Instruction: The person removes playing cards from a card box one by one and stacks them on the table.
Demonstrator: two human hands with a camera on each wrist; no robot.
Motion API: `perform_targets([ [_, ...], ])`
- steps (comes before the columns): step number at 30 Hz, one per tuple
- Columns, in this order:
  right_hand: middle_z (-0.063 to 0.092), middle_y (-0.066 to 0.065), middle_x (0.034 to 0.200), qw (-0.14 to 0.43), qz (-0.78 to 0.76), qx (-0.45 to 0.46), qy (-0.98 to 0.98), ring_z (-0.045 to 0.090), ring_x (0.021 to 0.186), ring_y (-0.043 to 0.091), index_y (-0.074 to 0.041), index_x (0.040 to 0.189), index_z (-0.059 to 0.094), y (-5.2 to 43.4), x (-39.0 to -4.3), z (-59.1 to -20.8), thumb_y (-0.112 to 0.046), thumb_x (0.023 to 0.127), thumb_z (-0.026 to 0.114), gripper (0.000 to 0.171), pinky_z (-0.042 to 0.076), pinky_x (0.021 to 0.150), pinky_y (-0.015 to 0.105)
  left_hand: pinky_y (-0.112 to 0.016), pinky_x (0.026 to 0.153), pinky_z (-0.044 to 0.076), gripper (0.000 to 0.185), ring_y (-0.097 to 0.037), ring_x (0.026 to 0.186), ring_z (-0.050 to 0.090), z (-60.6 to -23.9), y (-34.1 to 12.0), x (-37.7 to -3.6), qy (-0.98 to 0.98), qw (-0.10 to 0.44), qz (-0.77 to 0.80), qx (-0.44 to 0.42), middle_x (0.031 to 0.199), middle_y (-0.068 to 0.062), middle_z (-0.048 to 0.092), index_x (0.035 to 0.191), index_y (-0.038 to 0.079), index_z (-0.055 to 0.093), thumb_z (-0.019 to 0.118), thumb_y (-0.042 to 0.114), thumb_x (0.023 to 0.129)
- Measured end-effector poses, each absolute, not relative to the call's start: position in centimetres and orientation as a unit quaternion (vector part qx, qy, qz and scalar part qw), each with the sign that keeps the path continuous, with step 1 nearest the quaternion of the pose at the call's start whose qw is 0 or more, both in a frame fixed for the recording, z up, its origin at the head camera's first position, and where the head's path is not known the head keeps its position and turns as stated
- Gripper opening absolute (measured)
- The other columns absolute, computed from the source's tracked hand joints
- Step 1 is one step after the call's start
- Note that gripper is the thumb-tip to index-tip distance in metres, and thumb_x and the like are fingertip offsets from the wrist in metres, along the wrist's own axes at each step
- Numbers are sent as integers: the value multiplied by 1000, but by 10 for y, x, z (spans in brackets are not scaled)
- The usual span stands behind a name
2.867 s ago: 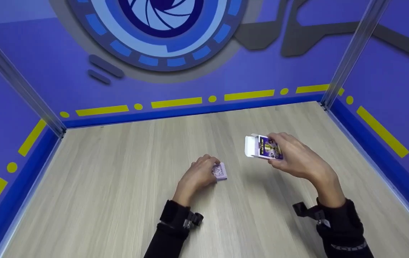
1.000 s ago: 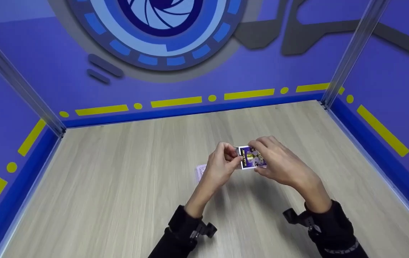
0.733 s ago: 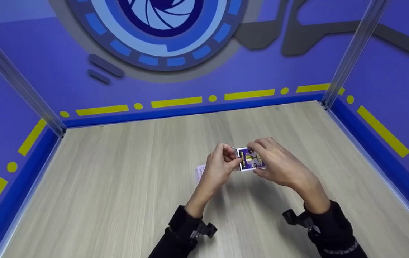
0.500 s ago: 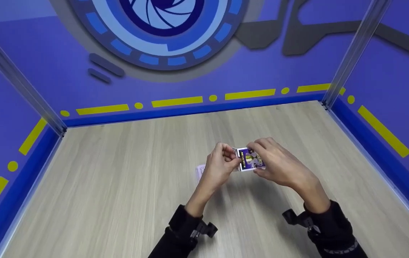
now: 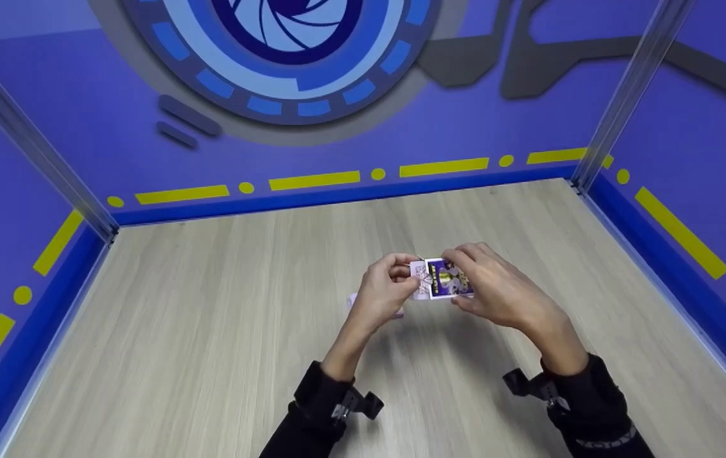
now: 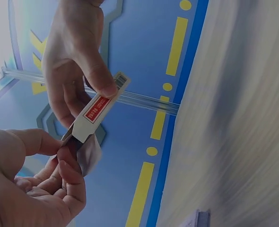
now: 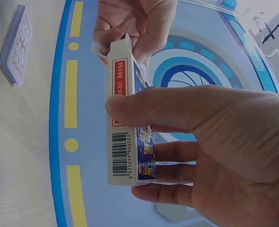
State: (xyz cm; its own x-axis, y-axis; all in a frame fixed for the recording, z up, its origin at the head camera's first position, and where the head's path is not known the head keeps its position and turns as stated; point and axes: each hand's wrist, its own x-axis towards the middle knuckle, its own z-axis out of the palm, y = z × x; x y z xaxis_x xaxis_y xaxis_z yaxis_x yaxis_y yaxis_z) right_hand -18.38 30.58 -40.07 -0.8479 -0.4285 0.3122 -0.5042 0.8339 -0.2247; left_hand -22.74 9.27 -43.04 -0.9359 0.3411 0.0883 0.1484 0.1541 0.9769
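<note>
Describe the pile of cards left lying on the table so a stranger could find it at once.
Start at the pale wooden table ringed by blue walls, and find the left hand near its middle. The card stack lies flat just beneath and behind that hand, mostly hidden in the head view. Unlike the purple card box pinched in the right hand, it is pale lilac, patterned, and nobody holds it.

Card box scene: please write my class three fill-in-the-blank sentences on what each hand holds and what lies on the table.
1. The right hand holds the card box between fingers and ____.
2. The left hand pinches cards at the box's ____ end.
3. A stack of cards lies on the wooden ____.

Missing words: thumb; open; table
</note>
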Motion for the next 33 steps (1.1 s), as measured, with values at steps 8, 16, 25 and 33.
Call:
perform_targets([
  [8, 59, 19, 131, 116, 174, 236, -949, 57, 118, 32, 1, 138, 56, 312, -186, -400, -11, 79, 90, 70, 52, 95, 47, -25, 68, 44, 37, -14, 83, 54, -417, 83, -225, 793, 3, 585, 169, 98, -2, 63, 123, 8, 70, 58, -5, 90],
  [16, 60, 19, 131, 109, 176, 234, -950, 57, 117, 32, 1, 139, 56, 313, -187, -401, -12, 80, 90, 70, 52, 94, 47, -25, 74, 47, 43, -14, 92, 54, -412, 72, -219, 880, -21, 410, 237, 117, -3, 52, 136, 15, 65, 71, 14, 93],
  [25, 60, 19, 129, 116, 169, 246, -947, 57, 118, 32, 0, 136, 57, 310, -187, -403, -10, 77, 91, 69, 51, 94, 47, -36, 91, 47, 70, -20, 102, 51, -420, 72, -219, 904, -141, 217, 340, 117, -7, 51, 129, 7, 59, 93, 35, 75],
  [33, 58, 22, 132, 119, 169, 239, -949, 56, 120, 36, 3, 137, 56, 314, -187, -401, -6, 78, 89, 68, 52, 97, 48, -36, 96, 45, 67, -21, 111, 49, -415, 65, -221, 908, -127, 196, 347, 124, -8, 53, 141, 11, 60, 88, 32, 84],
])
